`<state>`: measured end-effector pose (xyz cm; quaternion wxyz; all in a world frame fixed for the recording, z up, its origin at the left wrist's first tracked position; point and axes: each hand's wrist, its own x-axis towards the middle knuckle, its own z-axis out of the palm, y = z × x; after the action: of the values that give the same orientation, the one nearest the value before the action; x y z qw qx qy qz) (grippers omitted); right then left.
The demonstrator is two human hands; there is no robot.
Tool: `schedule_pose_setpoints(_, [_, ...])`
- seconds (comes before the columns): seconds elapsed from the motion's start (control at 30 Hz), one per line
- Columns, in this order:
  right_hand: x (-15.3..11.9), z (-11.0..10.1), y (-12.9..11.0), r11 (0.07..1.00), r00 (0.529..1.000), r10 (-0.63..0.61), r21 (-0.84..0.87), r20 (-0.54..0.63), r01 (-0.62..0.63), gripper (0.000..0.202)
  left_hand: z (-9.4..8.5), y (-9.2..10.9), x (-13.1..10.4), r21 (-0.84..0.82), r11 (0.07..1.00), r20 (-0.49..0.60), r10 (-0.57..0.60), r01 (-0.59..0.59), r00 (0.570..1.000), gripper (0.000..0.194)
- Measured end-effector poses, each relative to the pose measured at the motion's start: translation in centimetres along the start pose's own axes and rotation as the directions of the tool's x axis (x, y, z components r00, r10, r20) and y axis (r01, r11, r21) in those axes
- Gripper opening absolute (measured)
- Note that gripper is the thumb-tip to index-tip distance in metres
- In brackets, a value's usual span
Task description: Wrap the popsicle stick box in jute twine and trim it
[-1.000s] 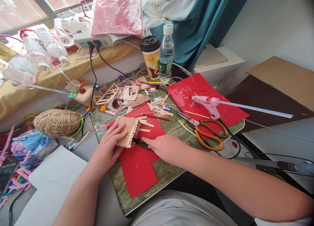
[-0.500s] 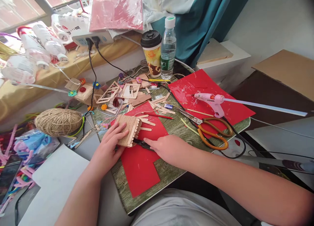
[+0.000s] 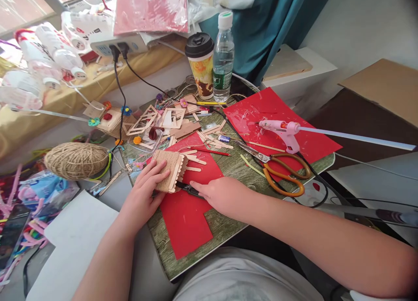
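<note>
A small box of craft sticks wrapped in twine (image 3: 170,160) lies tilted above the red sheet (image 3: 187,224). My left hand (image 3: 143,188) grips it from the left, fingers across the twine side and thumb below. In my right hand (image 3: 225,195) is a slim black hand tool (image 3: 190,189), index finger laid along it. Its tip reaches the lower right edge of the box, against or just inside the row of stick ends; the exact contact is hidden. Several loose craft sticks (image 3: 196,163) and a red pencil (image 3: 212,151) lie just beyond the box.
Scissors with orange handles (image 3: 283,172) and a pink glue gun (image 3: 282,133) lie at the right, the gun on another red sheet (image 3: 261,101). A lidded cup (image 3: 200,68) and a water bottle (image 3: 223,61) stand behind. A twine ball (image 3: 77,160) sits left.
The view has shifted slightly. My hands keep their hold on the box and the black tool; the box looks turned a little, with its stick edge still facing right.
</note>
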<state>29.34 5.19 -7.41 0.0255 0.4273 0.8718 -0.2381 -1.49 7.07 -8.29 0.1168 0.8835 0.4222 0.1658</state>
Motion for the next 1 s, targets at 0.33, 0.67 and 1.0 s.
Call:
schedule_pose_setpoints(0.33, [0.3, -0.3, -0.1, 1.0, 1.0, -0.005, -0.016, -0.018, 0.004, 0.048, -0.1, 0.0, 0.1, -0.015, 1.0, -0.002, -0.007, 0.007, 1.0, 0.054])
schedule_pose_setpoints(0.67, [-0.2, -0.7, 0.4, 0.995, 1.0, 0.019, 0.097, -0.015, -0.018, 0.046, -0.1, -0.1, 0.1, -0.009, 1.0, -0.009, 0.007, -0.007, 1.0, 0.053])
schedule_pose_setpoints(1.0, [-0.5, -0.7, -0.9, 0.99, 0.997, 0.073, 0.117, 0.0, -0.073, 0.048, 0.0, -0.1, 0.3, 0.005, 1.0, -0.01, 0.002, -0.002, 1.0, 0.053])
